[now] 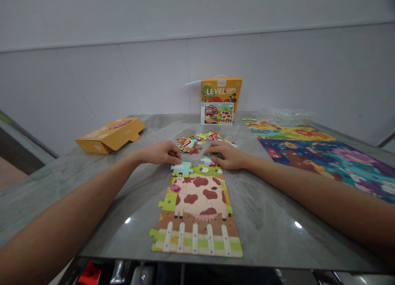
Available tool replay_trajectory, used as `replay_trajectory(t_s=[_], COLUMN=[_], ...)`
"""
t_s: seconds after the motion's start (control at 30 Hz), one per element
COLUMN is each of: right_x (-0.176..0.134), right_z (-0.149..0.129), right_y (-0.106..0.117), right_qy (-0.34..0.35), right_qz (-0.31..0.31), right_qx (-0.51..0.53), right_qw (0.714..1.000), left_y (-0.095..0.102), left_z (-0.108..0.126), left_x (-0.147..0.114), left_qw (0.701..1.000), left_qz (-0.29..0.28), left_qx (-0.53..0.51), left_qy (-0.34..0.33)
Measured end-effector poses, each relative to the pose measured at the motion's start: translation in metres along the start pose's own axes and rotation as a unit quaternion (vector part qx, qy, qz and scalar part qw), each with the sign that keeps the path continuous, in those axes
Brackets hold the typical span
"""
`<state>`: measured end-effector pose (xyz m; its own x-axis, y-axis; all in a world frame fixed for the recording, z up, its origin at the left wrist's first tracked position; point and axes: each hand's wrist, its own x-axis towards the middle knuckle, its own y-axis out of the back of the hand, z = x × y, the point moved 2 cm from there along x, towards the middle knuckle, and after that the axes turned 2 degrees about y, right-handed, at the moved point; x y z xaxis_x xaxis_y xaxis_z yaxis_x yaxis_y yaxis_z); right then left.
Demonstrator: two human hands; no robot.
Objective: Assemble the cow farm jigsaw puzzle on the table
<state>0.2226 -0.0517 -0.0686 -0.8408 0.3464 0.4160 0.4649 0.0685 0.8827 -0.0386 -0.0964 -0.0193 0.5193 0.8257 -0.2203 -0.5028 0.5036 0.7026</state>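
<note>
A partly joined jigsaw puzzle (pixel 200 198) lies before me, showing a spotted cow behind a white fence. At its top left corner is a light blue puzzle piece (pixel 184 168), its upper edge pinched by the fingers of my left hand (pixel 162 152). My right hand (pixel 228 155) bends over the top right corner, its fingertips on another pale blue piece (pixel 206 159) near a small red car picture. The fingers partly cover that piece. Just beyond both hands is a pile of loose puzzle pieces (pixel 193 145).
A yellow box (pixel 111 134) lies at the left. At the back, a small farm picture card (pixel 217 113) leans on an orange "LEVEL UP!" box (pixel 222 88). Two puzzle pictures, one yellow (pixel 284 130) and one dark blue (pixel 327 163), lie at the right near clear plastic (pixel 285 113).
</note>
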Motion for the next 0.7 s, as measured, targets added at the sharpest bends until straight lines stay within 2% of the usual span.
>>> replay_trajectory(t_s=[0.23, 0.27, 0.33, 0.43, 0.57, 0.7], right_x=[-0.001, -0.001, -0.001, 0.0, 0.0, -0.001], right_z=[0.0, 0.001, 0.001, 0.001, 0.002, 0.009], right_y=[-0.001, -0.001, -0.001, -0.002, -0.003, -0.003], right_qy=[-0.006, -0.005, -0.003, -0.002, -0.029, -0.112], right_qz=[-0.001, -0.001, 0.001, 0.004, 0.021, 0.076], right_qx=[-0.002, -0.004, -0.008, -0.013, -0.038, -0.103], right_qw=[1.0, 1.0, 1.0, 1.0, 0.999, 0.985], left_y=[0.003, 0.005, 0.009, 0.013, 0.016, 0.03], left_z=[-0.002, -0.005, -0.011, -0.022, -0.034, -0.047], left_x=[0.0, 0.001, 0.005, 0.01, 0.017, 0.016], left_qw=[0.999, 0.998, 0.987, 0.956, 0.939, 0.911], left_qz=[0.018, 0.041, 0.125, 0.234, 0.26, 0.305], left_qx=[0.044, 0.055, 0.098, 0.165, 0.206, 0.245], left_qy=[-0.002, 0.0, 0.019, 0.06, 0.088, 0.129])
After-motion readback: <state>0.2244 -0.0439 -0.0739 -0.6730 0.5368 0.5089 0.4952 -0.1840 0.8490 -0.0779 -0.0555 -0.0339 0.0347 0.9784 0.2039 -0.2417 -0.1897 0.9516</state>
